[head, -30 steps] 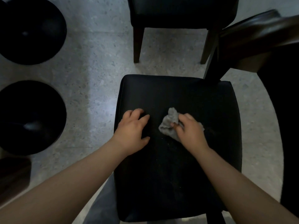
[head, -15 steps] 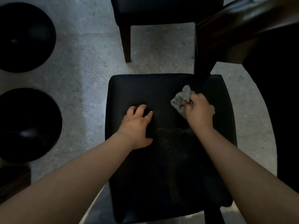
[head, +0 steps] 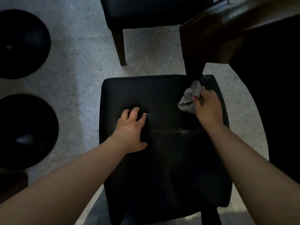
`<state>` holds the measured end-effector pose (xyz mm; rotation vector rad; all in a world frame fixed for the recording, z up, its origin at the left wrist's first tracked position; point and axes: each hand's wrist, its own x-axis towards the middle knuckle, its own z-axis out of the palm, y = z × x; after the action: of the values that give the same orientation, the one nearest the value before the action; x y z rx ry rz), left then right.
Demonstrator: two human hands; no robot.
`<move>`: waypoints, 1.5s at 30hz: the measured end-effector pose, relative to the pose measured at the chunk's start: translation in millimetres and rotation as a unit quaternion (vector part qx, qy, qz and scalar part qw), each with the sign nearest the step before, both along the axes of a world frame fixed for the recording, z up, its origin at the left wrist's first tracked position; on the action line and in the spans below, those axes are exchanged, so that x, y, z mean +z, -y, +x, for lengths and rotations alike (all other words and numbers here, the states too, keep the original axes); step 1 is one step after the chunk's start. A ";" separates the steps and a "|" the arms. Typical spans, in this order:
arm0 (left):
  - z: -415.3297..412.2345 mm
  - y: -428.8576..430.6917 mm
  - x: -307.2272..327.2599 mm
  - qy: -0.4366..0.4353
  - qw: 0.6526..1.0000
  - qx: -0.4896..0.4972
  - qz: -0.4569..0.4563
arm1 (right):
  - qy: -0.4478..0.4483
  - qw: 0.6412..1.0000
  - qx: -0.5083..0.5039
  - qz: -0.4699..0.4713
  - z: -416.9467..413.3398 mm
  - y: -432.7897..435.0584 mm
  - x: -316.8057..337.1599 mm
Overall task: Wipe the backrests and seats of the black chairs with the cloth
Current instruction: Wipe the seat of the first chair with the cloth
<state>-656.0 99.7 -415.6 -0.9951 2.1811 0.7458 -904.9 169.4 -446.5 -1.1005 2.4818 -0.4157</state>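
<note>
A black padded chair seat (head: 162, 168) fills the middle of the view below me. My right hand (head: 208, 108) grips a crumpled grey cloth (head: 189, 98) and holds it against the seat's far right corner. My left hand (head: 132, 130) rests on the seat's left-middle part with its fingers spread and slightly bent. Fine pale dust specks lie on the seat between my two hands. A second black chair (head: 154, 10) stands just beyond, its seat and one leg in view.
A dark wooden table edge (head: 235, 21) juts over the seat's far right corner, with a dark leg coming down to it. Two round black stools (head: 24, 130) stand on the speckled grey floor (head: 78, 70) at the left. Deep shadow lies at the right.
My right hand has slid the cloth from the seat's middle to its far right corner. My left hand has stayed pressed on the seat.
</note>
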 end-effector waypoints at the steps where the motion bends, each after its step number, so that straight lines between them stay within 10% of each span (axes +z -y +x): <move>1: -0.3 -0.6 -0.3 0.001 1.000 0.000 -0.002 | 0.009 1.000 -0.002 0.001 3.3 1.7 -2.9; 10: -9.3 0.2 11.1 0.006 1.000 0.005 -0.010 | 0.127 0.988 0.077 0.039 48.3 -62.2 10.6; 18: -34.7 -10.6 11.1 -0.074 0.997 -0.014 -0.007 | -0.037 0.998 -0.024 -0.049 -18.4 -40.4 5.0; 32: -53.8 -6.4 -3.1 -0.005 0.999 -0.047 0.004 | 0.096 0.995 0.039 0.002 25.2 -83.7 6.2; 45: -64.7 -5.4 -0.5 0.042 0.997 -0.066 0.001 | 0.005 0.999 -0.028 -0.015 -17.5 -70.7 -15.4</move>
<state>-720.7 105.2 -416.1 -0.8568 2.1485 0.6335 -922.3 240.1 -461.9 -1.0392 2.5112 -0.4737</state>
